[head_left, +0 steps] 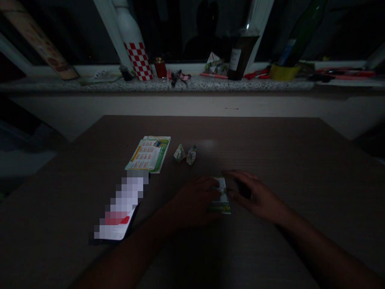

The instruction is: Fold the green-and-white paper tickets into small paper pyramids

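Observation:
A small printed paper sheet [223, 192] with a green lower edge lies on the table in front of me. My left hand [197, 200] rests flat across its left part, fingers stretched out and covering much of it. At the sheet's right edge is my right hand [255, 194], its thumb and fingers apart and curved, the fingertips close to the paper. In the dim light I cannot tell whether they touch it. Beyond my left hand stand two small folded paper pieces [179, 153], pointed at the top and side by side.
Left of the folded pieces lies a stack of printed calendar sheets [147, 154]. A lit phone [116, 228], partly pixelated, is nearer me. On the granite windowsill [195, 84] stand a red-and-white checkered bottle [138, 60], a dark cup [239, 60] and a green bottle [303, 32].

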Tool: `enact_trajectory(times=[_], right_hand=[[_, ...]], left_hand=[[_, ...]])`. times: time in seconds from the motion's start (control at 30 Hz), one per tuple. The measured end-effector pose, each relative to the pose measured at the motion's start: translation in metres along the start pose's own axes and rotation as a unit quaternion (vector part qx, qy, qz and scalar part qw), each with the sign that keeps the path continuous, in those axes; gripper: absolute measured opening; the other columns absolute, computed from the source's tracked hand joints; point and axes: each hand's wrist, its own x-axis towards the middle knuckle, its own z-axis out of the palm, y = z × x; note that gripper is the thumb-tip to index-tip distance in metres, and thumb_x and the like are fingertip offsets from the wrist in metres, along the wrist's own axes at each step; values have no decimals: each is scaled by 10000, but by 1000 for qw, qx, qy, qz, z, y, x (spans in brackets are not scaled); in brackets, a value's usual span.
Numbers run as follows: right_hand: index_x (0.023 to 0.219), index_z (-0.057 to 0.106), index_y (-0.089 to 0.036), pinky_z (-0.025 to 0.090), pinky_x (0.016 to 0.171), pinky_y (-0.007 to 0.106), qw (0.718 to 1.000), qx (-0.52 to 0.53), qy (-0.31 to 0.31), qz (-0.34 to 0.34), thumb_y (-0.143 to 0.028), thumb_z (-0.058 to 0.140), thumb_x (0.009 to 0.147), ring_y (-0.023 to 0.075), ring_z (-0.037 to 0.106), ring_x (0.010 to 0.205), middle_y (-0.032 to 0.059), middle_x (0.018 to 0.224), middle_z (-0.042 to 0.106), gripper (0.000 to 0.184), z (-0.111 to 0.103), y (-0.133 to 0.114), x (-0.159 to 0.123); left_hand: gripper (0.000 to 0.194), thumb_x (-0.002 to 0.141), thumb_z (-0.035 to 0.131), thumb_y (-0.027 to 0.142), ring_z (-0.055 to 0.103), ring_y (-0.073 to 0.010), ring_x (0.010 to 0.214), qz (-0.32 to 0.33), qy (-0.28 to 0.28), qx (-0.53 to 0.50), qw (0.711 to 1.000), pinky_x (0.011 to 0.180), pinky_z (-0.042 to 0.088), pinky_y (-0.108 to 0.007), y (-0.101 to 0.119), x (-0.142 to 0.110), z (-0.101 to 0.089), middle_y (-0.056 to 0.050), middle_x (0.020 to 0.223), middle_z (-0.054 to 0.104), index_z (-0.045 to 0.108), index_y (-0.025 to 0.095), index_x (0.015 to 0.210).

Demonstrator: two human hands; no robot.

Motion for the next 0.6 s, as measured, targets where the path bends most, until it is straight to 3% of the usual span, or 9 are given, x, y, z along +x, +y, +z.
enact_trajectory(times=[0.2,0.3,0.5,0.6], right_hand=[[1239,516,-227,480,932,419,993,115,19,28,-158,541,849,229,601,1080,79,1177,633,397,5,0,0],[1167,566,-224,486,936,396,986,162,31,8,-113,552,830,212,608,1073,74,1155,638,355,5,0,2],[987,669,-216,511,890,395,986,127,88,-66,-117,634,788,229,614,1032,84,1068,650,225,4,1,4],[1007,672,-219,528,847,392,984,114,112,-72,-144,633,799,230,630,995,90,1067,653,224,2,-2,3]], left_hand=[[347,806,619,413,550,-250,1065,12,12,-7,1000,944,435,-400,-2,0,3,-97,1126,607,624,172,1056],[287,825,604,374,579,-230,1010,36,33,-30,998,912,450,-376,-2,0,1,-85,1060,640,626,165,1021],[162,908,475,196,612,-174,896,32,50,-73,996,822,478,-300,0,-1,0,-63,971,662,623,160,964],[184,926,433,182,612,-178,919,5,111,-104,988,826,483,-308,0,-1,0,-73,996,662,594,161,1014]])
